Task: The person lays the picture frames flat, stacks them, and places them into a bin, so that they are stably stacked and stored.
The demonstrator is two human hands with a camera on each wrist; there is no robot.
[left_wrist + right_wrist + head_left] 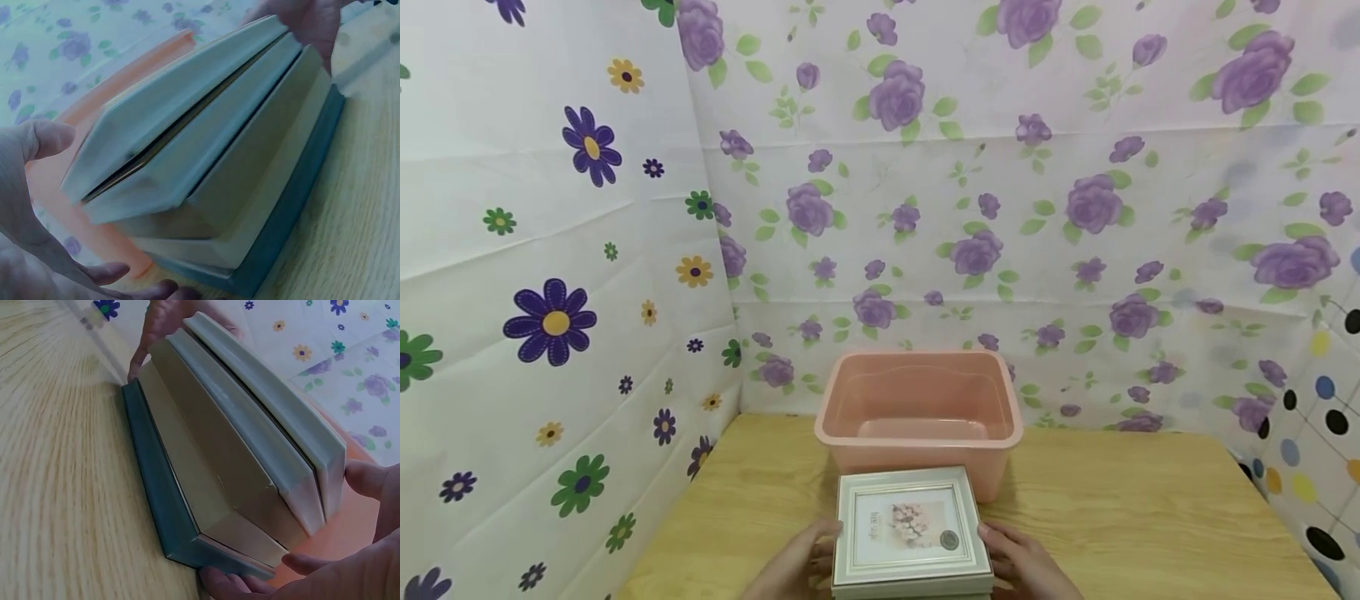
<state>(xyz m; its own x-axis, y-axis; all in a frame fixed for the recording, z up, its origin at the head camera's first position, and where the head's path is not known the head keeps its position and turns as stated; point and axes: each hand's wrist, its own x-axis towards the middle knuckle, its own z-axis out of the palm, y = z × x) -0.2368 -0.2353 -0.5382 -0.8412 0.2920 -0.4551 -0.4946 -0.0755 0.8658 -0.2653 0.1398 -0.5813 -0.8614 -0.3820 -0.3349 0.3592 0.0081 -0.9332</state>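
Note:
A stack of picture frames (913,575) stands on the table in front of me. The top frame (868,546) is whitish, with a blossom picture and a round dark sticker. Seen from the wrists, more pale and beige frames lie slightly out of line below it, over a dark teal one (150,481) at the bottom. My left hand (797,562) is at the left side, thumb by the top frame's edge and fingers spread lower down. At the right side, my right hand (1026,562) has its thumb against the upper frame and its fingertips at the bottom corner.
A pink plastic bin (917,454) stands right behind the stack, its open top showing a bare floor inside. Wood-grain table (1112,500) extends to both sides. Flowered cloth (925,208) hangs behind and at the left; a dotted cloth (1318,450) hangs at the right.

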